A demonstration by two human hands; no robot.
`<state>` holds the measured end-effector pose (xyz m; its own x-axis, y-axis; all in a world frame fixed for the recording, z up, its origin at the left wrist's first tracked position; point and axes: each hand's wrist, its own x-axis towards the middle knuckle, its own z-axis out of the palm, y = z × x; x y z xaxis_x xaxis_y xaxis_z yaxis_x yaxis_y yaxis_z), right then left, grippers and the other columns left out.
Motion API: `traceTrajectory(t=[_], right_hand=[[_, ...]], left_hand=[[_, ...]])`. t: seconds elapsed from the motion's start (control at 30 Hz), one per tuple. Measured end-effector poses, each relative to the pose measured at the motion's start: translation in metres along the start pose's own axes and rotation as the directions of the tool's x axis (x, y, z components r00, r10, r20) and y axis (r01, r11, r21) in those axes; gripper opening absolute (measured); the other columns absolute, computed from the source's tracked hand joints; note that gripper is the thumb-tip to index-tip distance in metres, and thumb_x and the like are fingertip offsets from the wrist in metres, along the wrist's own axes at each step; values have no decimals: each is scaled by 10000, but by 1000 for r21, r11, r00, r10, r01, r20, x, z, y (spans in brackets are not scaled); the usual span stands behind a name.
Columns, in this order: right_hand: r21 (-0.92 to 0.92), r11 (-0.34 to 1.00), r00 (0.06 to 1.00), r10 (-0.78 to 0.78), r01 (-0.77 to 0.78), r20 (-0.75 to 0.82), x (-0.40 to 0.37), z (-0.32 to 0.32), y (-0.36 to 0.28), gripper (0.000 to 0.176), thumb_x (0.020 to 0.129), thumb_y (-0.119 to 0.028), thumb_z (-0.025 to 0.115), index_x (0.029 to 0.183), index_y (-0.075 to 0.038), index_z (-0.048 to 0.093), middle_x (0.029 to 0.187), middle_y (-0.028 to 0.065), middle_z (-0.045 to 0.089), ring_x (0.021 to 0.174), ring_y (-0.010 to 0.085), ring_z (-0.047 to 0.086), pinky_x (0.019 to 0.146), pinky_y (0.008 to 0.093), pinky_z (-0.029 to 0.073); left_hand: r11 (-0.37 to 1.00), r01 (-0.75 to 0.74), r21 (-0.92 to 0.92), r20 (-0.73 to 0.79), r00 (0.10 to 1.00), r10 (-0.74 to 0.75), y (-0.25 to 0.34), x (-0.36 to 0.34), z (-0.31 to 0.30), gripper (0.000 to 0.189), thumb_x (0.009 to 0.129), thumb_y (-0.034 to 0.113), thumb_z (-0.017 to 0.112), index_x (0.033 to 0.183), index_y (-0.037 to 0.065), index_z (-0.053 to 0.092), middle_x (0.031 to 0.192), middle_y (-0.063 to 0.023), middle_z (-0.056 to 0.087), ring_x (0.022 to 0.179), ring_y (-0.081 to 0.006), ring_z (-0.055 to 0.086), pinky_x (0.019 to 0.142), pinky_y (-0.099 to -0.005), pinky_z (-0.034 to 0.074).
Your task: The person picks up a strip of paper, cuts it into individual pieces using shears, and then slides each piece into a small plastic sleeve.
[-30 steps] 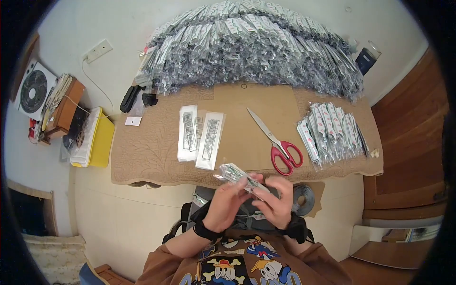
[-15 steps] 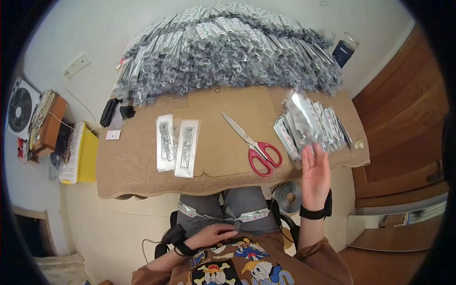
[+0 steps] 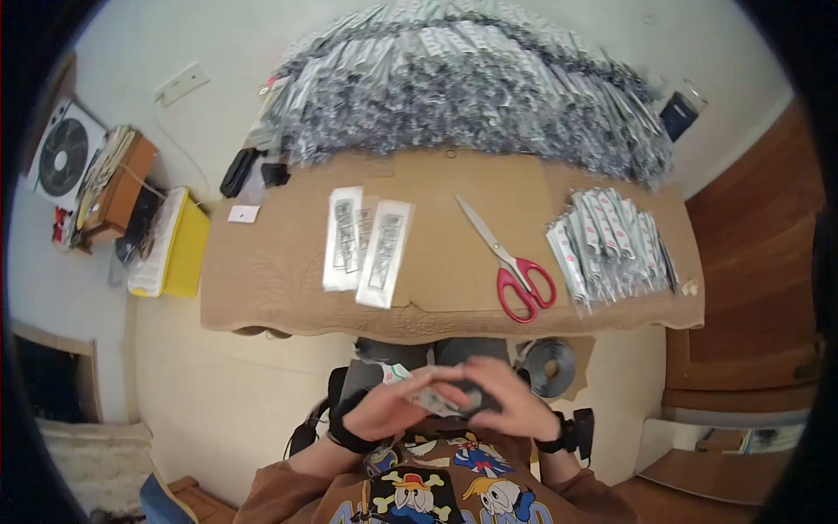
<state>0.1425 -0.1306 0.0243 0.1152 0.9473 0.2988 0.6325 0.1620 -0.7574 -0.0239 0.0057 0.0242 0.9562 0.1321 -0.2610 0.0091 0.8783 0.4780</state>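
My left hand (image 3: 393, 409) is over my lap, fingers bent across a shiny strip (image 3: 394, 372) printed white, green and red. More of this strip shows below the fingers. Close by on the right, my right hand (image 3: 511, 403) reaches toward the left fingertips, smeared by motion; a dark grey shiny part of the strip shows between the hands. On the table in front lie scissors (image 3: 517, 271) with red handles, blades pointing away from me. To their right is a pile of folded printed strips (image 3: 607, 240) in clear and silver film.
Flat white printed sleeves (image 3: 384, 255) lie left of the scissors on a cardboard sheet (image 3: 441, 271). A huge heap of similar packets (image 3: 471, 96) fills the table's back. A grey roll (image 3: 550, 367) sits on the floor; a yellow bin (image 3: 185, 249) stands at left.
My right hand has come back from the right-hand pile, where a silver packet was leaving its fingers, to my lap. My left hand has lifted the strip from my thighs. The view has shifted.
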Motion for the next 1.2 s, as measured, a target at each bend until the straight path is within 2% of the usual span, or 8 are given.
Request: traceTrajectory(t=[0.13, 0.23, 0.3, 0.5, 0.7, 0.9, 1.03, 1.2], right_hand=[[475, 761, 858, 207, -443, 470, -11, 24, 6, 215, 830, -121, 527, 1012, -13, 564, 918, 116, 616, 863, 182, 570, 752, 284, 442], [365, 549, 597, 332, -752, 730, 2, -10, 3, 208, 833, -105, 526, 1010, -6, 569, 903, 92, 604, 811, 177, 572, 723, 283, 453], [561, 784, 937, 76, -267, 341, -16, -14, 30, 151, 841, -83, 517, 938, 8, 588, 809, 40, 600, 693, 104, 558, 594, 230, 446], [8, 414, 396, 864, -910, 312, -94, -76, 87, 238, 810, -75, 546, 1037, -15, 582, 704, 3, 598, 652, 78, 544, 538, 239, 437], [-537, 521, 673, 730, -664, -123, -120, -60, 127, 288, 796, -71, 550, 1080, -23, 557, 756, 63, 629, 677, 144, 583, 580, 274, 460], [196, 981, 987, 34, -3, -155, 40, 51, -4, 214, 817, -128, 559, 982, 6, 580, 864, 103, 622, 821, 201, 598, 739, 290, 466], [698, 578, 873, 50, -421, 485, 40, 33, 6, 155, 841, -102, 536, 920, 23, 580, 750, 66, 609, 683, 136, 586, 615, 243, 462], [686, 398, 791, 356, -609, 497, -9, -47, 30, 62, 783, -22, 580, 776, 39, 576, 566, 63, 548, 450, 104, 503, 395, 232, 365]], left_hand=[[554, -229, 800, 23, 935, 353, 65, -38, 13, 422, 894, 320, 400, 1200, 36, 454, 1075, -153, 571, 1067, -254, 501, 976, -387, 309], [794, -539, 282, -45, 819, 572, 86, -67, 1, 438, 897, 305, 398, 1250, 45, 400, 1097, -135, 568, 1082, -255, 501, 991, -403, 300], [676, -634, -375, -82, 750, 657, 97, -77, 1, 428, 892, 270, 416, 1267, 68, 379, 1130, -103, 559, 1091, -253, 499, 989, -411, 304], [606, -795, -35, -390, 569, 724, 86, -63, -14, 401, 890, 244, 435, 1261, 99, 391, 1021, -58, 583, 962, -218, 536, 972, -404, 320], [703, -703, -102, -297, 696, 653, 69, -41, -24, 388, 893, 247, 442, 1250, 101, 397, 753, -13, 508, 717, -170, 478, 878, -365, 361], [805, -575, -146, -174, 816, 551, 56, -23, 26, 370, 891, 255, 448, 1217, 81, 422, 738, -10, 477, 711, -153, 456, 856, -360, 366], [779, -594, -204, -339, 789, 513, 70, -24, 39, 368, 906, 254, 420, 1219, 60, 424, 731, -15, 481, 739, -133, 477, 892, -361, 372], [529, -788, -315, -608, 596, 524, 95, -43, 0, 399, 911, 330, 399, 1209, 67, 436, 722, -13, 494, 709, -137, 474, 826, -311, 395]])
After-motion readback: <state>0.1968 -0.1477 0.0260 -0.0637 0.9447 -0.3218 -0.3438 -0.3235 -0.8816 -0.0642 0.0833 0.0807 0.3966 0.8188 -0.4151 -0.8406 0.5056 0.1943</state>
